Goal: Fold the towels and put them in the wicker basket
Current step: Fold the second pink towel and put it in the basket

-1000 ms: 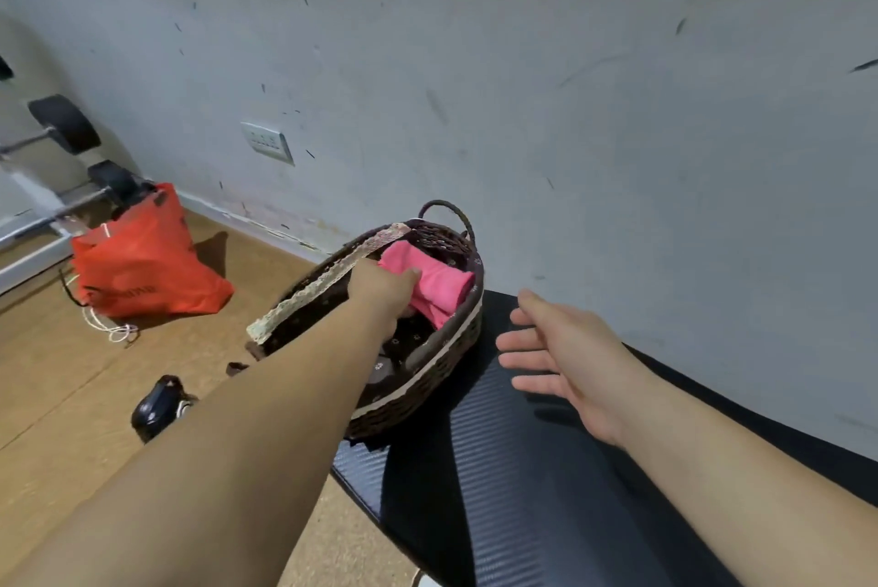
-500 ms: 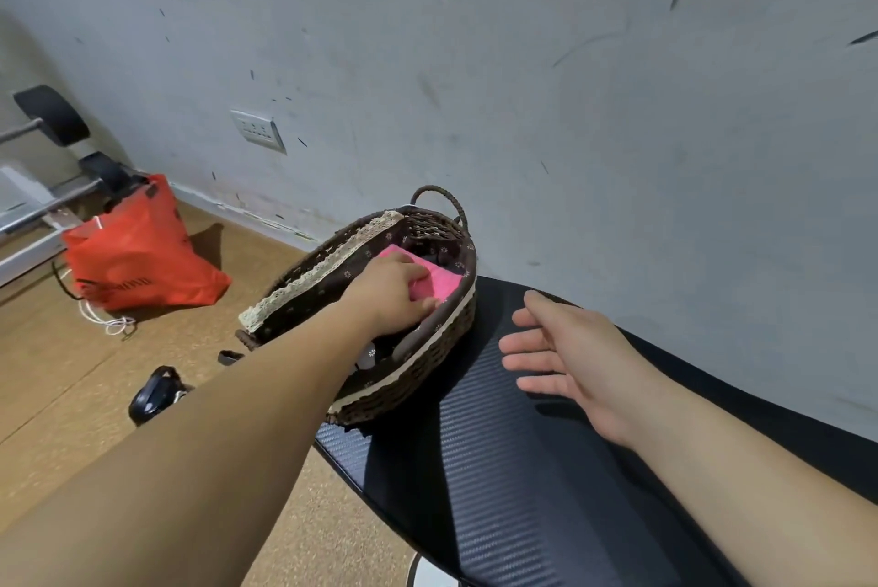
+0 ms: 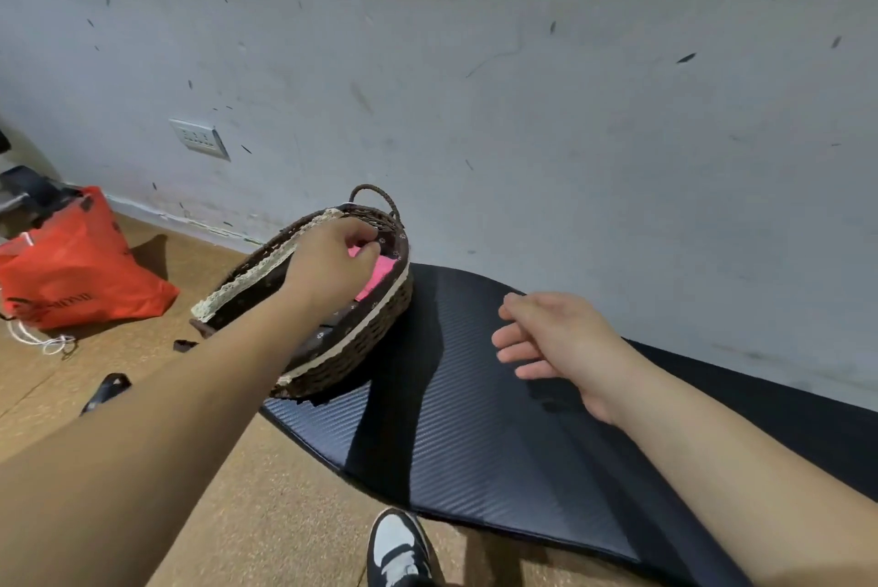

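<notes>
Floor of cork-coloured board (image 3: 266, 515) carries everything here, and against the wall at its far left sits an orange plastic bag (image 3: 71, 273), slumped and well apart from the work. A small dark object (image 3: 105, 391) lies on the floor between the bag and the near forearm; what it is cannot be told.

The wicker basket (image 3: 351, 349) stands at the left end of the black foam mat (image 3: 475, 434), its near side overhanging the mat's edge a little, its loop handle toward the wall. It is probably placed there so that folding can be done on the open mat beside it. It has a dark patterned liner with a lace trim along the rim.

The left hand (image 3: 328, 268) is inside the basket at the far end, knuckles up, fingers curled down onto the pink towel (image 3: 377, 275). The towel lies folded in the far end of the basket. Whether the fingers pinch the cloth or only press it flat cannot be told, since the hand covers the contact; the pose suggests tucking the towel down so that it lies snug.

The right hand (image 3: 556, 344) hovers above the middle of the mat, empty, fingers loosely spread and slightly bent, palm turned inward. It seems to wait, or to balance the reach.

A black and white shoe (image 3: 396, 548) shows at the near edge of the mat.

No other towel is in view, so this placing looks near done.
</notes>
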